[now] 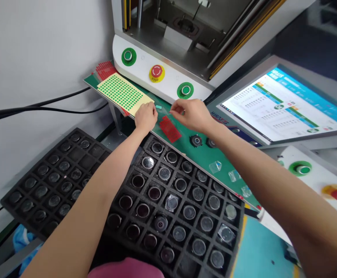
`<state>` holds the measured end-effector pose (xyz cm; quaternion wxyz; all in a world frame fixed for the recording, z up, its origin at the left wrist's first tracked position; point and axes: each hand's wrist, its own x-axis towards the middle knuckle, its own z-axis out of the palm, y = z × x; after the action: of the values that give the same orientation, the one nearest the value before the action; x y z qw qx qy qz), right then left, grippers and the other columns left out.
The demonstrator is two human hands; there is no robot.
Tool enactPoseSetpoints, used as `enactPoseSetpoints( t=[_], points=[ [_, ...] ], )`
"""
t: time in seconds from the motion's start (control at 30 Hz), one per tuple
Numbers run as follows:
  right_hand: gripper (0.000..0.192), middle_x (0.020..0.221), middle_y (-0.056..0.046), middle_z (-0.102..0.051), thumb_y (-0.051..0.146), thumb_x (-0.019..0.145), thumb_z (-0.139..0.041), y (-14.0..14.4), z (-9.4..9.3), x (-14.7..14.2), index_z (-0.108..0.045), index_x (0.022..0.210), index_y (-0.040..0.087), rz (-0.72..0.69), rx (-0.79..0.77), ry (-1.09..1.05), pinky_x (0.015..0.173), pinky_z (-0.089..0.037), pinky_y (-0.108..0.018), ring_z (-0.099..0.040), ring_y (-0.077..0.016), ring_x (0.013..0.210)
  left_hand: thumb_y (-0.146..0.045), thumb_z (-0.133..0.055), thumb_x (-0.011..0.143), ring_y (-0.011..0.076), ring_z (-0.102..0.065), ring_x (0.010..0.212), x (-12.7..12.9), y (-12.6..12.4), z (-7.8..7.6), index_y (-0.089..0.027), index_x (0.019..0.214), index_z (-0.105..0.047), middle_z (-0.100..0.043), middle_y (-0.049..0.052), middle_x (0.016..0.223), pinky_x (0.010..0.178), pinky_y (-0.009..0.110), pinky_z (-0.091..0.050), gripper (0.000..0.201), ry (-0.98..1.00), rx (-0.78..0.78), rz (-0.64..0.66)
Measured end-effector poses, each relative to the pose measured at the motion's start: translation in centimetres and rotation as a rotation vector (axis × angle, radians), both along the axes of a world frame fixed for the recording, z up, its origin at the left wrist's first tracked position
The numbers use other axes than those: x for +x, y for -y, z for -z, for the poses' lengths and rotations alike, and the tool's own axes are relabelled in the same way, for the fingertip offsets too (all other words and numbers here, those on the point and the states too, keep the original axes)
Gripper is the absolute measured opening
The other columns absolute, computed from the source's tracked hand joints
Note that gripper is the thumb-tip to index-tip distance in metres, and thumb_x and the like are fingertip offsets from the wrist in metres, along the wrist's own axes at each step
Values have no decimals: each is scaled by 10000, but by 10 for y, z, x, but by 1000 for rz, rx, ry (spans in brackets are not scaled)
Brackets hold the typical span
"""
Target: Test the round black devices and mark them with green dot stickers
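Note:
My left hand (146, 116) is closed with curled fingers at the near right corner of a pale yellow sheet of green dot stickers (122, 92); whatever it grips is hidden. To its right, my right hand (192, 114) hovers over the green mat (197, 164), thumb and forefinger brought together in a pinch. What the pinch holds is too small to make out. Between the hands is a small teal piece (158, 107), with a faint clear strip beside it. Red film strips (170, 129) lie just below. A round black part (196, 140) rests on the mat under my right wrist.
A black foam tray (182, 227) of round lens-like parts fills the near middle; a second tray (55, 181) is at left. Behind stands a machine with a red stop button (156, 71). A monitor (284, 104) is at right. Clear plastic pieces (215, 166) dot the mat.

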<state>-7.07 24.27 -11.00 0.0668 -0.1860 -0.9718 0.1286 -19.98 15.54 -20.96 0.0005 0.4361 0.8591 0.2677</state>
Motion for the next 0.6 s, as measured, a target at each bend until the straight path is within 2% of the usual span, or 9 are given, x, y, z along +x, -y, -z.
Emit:
enactPoseSetpoints(
  t=[0.13,0.2,0.27,0.3,0.37,0.43,0.47,0.53,0.6],
  points=[
    [86,656,-2,-684,190,823,-619,60,-28,61,-647,744,170,91,-257,-387,566,-481,-230,-616,-124,562,-101,-394,934,282,-598,1052,5,-9,-14,-132,1071,-616,-677,156,1021,885,386,-451,263,3,-34,-4],
    [101,638,16,-684,198,828,-635,95,-33,98,-644,728,190,116,-235,-462,546,-486,-214,-619,-114,544,-75,-376,932,298,-573,1118,14,-6,-30,-100,1131,-587,-655,186,1108,922,403,-435,291,-25,-38,19],
    [109,639,18,-694,184,840,-638,125,-31,138,-646,732,202,140,-142,-491,542,-492,-207,-632,-112,543,-121,-405,942,299,-571,1116,32,13,-46,-87,1155,-565,-634,193,1149,918,403,-439,268,-62,16,81],
    [111,644,16,-701,174,846,-635,138,-28,157,-646,740,205,165,-107,-503,539,-495,-205,-640,-114,543,-166,-426,948,287,-584,1083,45,30,-53,-93,1142,-565,-635,180,1132,904,394,-448,250,-77,61,138],
    [106,660,13,-715,164,851,-634,161,-17,195,-650,756,210,255,-94,-515,534,-505,-204,-656,-120,546,-200,-421,955,241,-618,962,78,78,-60,-128,1049,-590,-661,123,1007,850,367,-476,207,-62,85,344],
    [103,660,16,-723,168,836,-652,180,-4,227,-656,746,217,394,-151,-515,536,-516,-205,-666,-127,546,-200,-478,917,205,-627,820,114,136,-57,-167,851,-600,-658,62,828,763,333,-502,142,-16,-16,629],
    [102,657,18,-724,173,825,-662,189,2,239,-661,735,220,463,-190,-516,537,-521,-207,-670,-130,544,-214,-541,884,187,-624,738,132,164,-53,-182,778,-589,-648,32,756,689,306,-509,122,-3,-60,705],
    [101,649,16,-726,182,809,-674,205,13,256,-672,717,225,570,-259,-519,533,-529,-218,-677,-143,543,-261,-688,787,194,-632,697,165,209,-41,-186,751,-593,-656,18,731,605,295,-523,126,2,-120,775],
    [103,645,12,-727,189,808,-667,218,20,263,-681,716,233,632,-300,-533,521,-536,-237,-680,-158,539,-270,-751,727,244,-654,751,189,234,-30,-167,829,-618,-686,61,810,614,346,-558,197,-12,-171,745]
  ],
)
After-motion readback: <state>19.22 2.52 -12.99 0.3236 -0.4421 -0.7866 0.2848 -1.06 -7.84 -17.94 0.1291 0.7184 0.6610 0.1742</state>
